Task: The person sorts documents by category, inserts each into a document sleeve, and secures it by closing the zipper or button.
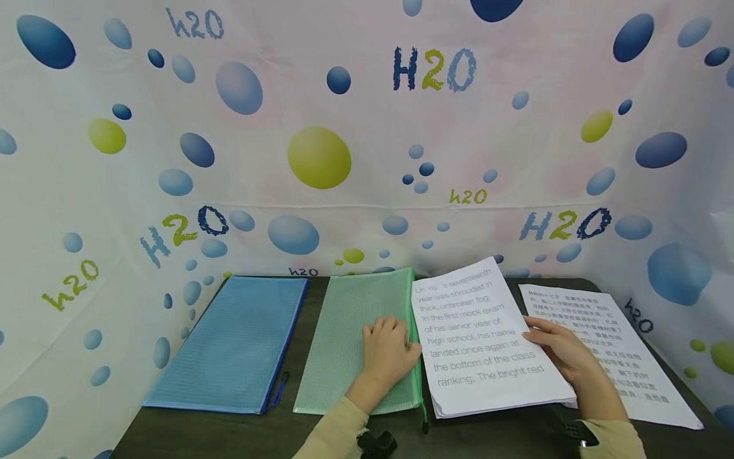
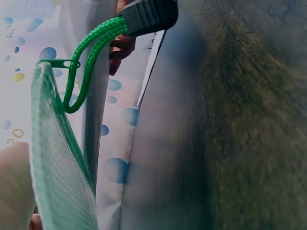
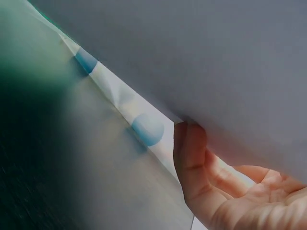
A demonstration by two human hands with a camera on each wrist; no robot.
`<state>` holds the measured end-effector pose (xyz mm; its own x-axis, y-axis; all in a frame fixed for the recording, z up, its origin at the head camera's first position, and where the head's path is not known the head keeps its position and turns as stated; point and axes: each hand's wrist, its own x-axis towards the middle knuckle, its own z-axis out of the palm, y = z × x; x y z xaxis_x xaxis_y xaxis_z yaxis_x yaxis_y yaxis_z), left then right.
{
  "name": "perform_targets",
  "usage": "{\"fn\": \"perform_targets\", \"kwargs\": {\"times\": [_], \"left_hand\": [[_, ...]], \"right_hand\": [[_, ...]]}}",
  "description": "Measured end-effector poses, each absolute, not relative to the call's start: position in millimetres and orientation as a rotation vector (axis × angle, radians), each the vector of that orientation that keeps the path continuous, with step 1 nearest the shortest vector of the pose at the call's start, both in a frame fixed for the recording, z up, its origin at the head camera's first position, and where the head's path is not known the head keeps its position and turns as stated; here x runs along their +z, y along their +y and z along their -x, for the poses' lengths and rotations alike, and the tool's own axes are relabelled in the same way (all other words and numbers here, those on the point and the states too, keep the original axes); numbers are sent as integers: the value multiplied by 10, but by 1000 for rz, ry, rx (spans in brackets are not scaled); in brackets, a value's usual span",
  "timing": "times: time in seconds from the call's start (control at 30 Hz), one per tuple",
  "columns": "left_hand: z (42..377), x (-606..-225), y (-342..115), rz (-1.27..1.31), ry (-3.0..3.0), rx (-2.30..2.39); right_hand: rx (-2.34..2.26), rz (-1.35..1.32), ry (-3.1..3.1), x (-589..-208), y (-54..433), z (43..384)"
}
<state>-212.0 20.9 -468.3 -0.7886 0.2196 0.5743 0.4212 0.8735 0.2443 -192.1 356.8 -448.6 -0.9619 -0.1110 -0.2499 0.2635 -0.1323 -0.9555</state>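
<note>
My left hand (image 1: pixel 385 357) lies over the right part of a green mesh zipper pouch (image 1: pixel 338 357), its fingers bent and gripping the pouch near the zipper edge. In the left wrist view, the pouch's edge (image 2: pixel 62 158) stands up beside the hand, with a green cord loop (image 2: pixel 88 62) and black zipper pull (image 2: pixel 148 17) at its corner. My right hand (image 1: pixel 564 357) holds a stack of printed paper (image 1: pixel 476 344) by its right side, thumb on top and fingers underneath. The stack, in large English print, is tilted, its left edge right at the pouch's zipper side.
A blue mesh zipper pouch (image 1: pixel 229 344) lies flat on the dark table (image 1: pixel 189 433) at the left. To the right, partly behind my right hand, are sheets with Chinese print (image 1: pixel 636 370). A bubble-patterned backdrop (image 1: pixel 367 127) rises behind the table.
</note>
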Motion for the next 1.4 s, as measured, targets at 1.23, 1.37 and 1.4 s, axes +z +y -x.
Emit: {"fn": "perform_targets", "kwargs": {"times": [1.23,1.37,1.4], "left_hand": [[2106,-4670,222,532,-2562,-439],[2106,-4666,215,548,-2589,-441],[2105,-4663,214,553,-2603,-443]], "right_hand": [[-2108,-208,2152,-4545,3337,1997],[-2092,-215,2190,-4527,3326,1995],[-2088,-219,2199,-4523,3325,1994]]}}
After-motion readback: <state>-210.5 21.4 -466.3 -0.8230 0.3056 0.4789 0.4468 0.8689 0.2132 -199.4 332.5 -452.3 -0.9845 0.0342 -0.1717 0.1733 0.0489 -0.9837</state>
